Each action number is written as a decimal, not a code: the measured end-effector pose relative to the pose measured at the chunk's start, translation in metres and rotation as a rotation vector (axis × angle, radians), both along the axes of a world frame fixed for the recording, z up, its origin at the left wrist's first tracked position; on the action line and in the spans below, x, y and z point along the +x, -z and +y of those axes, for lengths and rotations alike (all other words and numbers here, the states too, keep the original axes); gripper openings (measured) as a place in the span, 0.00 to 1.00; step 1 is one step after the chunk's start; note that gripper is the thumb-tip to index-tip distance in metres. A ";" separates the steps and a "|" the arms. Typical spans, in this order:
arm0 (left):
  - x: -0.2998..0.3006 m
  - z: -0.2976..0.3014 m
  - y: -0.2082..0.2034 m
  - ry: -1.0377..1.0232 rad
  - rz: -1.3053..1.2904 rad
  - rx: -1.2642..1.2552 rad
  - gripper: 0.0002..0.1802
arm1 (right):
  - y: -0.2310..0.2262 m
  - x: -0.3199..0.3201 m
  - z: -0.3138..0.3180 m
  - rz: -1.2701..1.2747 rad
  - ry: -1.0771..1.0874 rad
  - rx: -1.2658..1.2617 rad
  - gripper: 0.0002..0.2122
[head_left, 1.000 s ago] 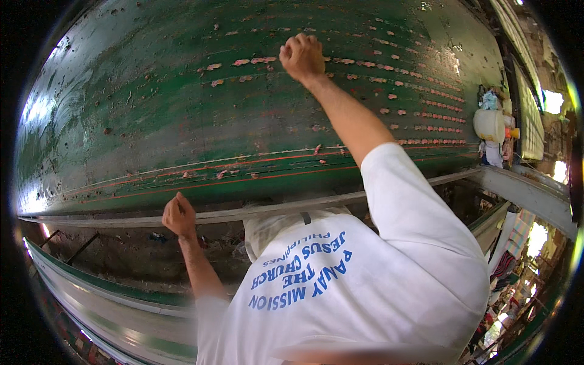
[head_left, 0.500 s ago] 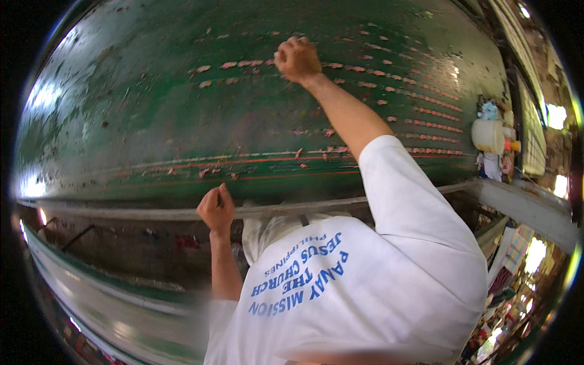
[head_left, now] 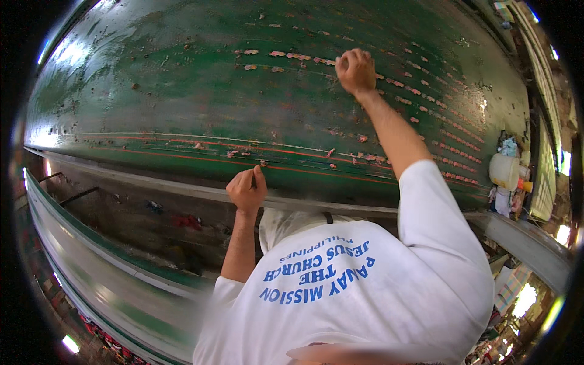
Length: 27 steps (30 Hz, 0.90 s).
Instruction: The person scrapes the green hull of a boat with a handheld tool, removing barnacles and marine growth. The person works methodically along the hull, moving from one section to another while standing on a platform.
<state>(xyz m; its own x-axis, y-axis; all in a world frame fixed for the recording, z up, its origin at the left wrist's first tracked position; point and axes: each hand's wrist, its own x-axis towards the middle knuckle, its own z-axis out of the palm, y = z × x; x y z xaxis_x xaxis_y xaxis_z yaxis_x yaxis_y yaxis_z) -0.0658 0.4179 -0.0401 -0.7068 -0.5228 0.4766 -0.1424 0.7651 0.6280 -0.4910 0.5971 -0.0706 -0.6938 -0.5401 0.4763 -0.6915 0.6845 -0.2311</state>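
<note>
My right hand (head_left: 356, 72) is closed, fingers curled, over a row of small pink pieces (head_left: 298, 56) at the far part of a long green table (head_left: 201, 109). Whatever its fingers hold, if anything, is hidden. Nearer, my left hand (head_left: 247, 190) is closed just at the table's front edge, thumb pressed up against the bent forefinger. Anything in that pinch is too small to make out. Small loose pink scraps (head_left: 238, 154) lie on the table just beyond it.
More rows of pink pieces (head_left: 459, 149) run toward the right end. There, a whitish round container (head_left: 504, 170) stands beside cloths and an orange item. A grey rail (head_left: 146, 177) borders the table's front. A second long table (head_left: 115, 267) lies at lower left.
The whole view has shifted, so the table and both hands appear further right. My right hand has moved slightly rightward along its row. Both hands stay closed.
</note>
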 end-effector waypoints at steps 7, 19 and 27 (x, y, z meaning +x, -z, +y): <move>0.010 -0.002 0.003 0.011 0.010 0.002 0.18 | 0.002 0.056 -0.006 -0.122 -0.165 0.009 0.10; 0.001 0.001 -0.002 0.031 0.062 -0.035 0.17 | -0.005 0.024 -0.041 -0.033 -0.088 0.051 0.11; 0.014 -0.004 0.002 0.088 0.015 -0.019 0.18 | 0.000 0.106 -0.042 -0.025 -0.268 -0.044 0.11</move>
<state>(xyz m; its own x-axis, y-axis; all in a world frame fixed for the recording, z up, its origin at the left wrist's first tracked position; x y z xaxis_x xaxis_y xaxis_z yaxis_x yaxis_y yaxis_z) -0.0520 0.4137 -0.0425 -0.7426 -0.4495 0.4965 -0.0647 0.7860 0.6149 -0.3850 0.5554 -0.0709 -0.5410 -0.6852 0.4876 -0.8401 0.4671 -0.2757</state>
